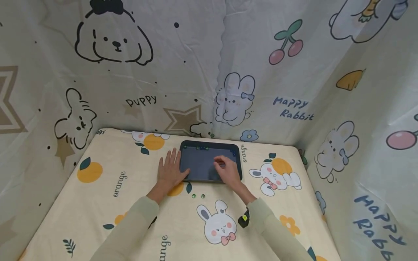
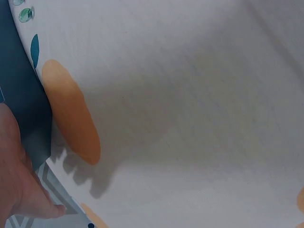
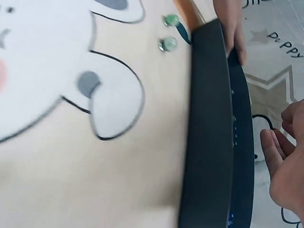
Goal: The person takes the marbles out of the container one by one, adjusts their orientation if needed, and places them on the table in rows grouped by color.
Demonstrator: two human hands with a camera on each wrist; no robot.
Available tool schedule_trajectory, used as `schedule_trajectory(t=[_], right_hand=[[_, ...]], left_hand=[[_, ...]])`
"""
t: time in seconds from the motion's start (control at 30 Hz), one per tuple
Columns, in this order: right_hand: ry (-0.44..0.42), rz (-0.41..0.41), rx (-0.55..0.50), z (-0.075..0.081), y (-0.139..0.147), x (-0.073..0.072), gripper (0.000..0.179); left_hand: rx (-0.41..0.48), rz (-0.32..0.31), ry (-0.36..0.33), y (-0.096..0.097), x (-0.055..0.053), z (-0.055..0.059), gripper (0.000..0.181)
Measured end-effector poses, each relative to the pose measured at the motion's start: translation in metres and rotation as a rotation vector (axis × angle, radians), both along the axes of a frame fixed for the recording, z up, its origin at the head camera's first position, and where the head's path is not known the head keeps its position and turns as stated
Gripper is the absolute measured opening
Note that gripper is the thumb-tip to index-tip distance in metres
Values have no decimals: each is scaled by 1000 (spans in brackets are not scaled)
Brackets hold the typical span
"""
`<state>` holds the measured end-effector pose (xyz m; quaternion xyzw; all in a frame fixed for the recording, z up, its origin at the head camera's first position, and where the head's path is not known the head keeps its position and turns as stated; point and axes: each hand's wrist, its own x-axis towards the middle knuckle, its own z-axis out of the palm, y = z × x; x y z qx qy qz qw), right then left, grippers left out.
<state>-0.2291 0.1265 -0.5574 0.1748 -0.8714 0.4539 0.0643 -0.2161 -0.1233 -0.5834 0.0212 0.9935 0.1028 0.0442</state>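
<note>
A dark rectangular tray lies on the cloth, with several small green glass marbles along its far side and blue ones in its far right corner. My left hand rests with spread fingers at the tray's left edge, its thumb over the near left corner. Above the right part of the tray is my right hand, fingers bent and thumb close to the index finger; I cannot tell whether something small is between them. Two green marbles sit on the cloth in front of the tray.
A cream cloth printed with oranges and rabbits covers the table. Patterned curtains rise behind it and at both sides, close behind the tray's far edge. A dark device with a yellow-green mark is at the right wrist.
</note>
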Motion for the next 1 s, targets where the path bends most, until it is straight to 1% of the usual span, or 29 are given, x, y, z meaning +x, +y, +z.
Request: schedule_trajectory(t=[0.1, 0.23, 0.33, 0.5, 0.63, 0.7, 0.83, 1.0], right_hand=[[-4, -7, 39, 2, -1, -13, 23], [-23, -4, 73, 4, -7, -28, 26], [-40, 2, 90, 4, -12, -38, 27], [-71, 30, 139, 3, -22, -53, 32], [-86, 43, 198, 0, -28, -63, 34], [-89, 49, 232, -2, -30, -67, 34], [-112, 60, 268, -6, -34, -74, 34], [-151, 34, 315, -11, -37, -80, 39]], left_hand=[[-5, -3, 8, 0, 0, -2, 94], [-14, 1, 0, 0, 2, -4, 94], [-22, 7, -13, 0, 2, -3, 94], [-45, 13, -11, 0, 1, -2, 95], [-55, 18, -22, 0, 1, -2, 96], [-56, 18, -20, 0, 1, -1, 96], [-55, 17, -8, -1, 1, 0, 96], [-44, 14, -15, -1, 1, 0, 96]])
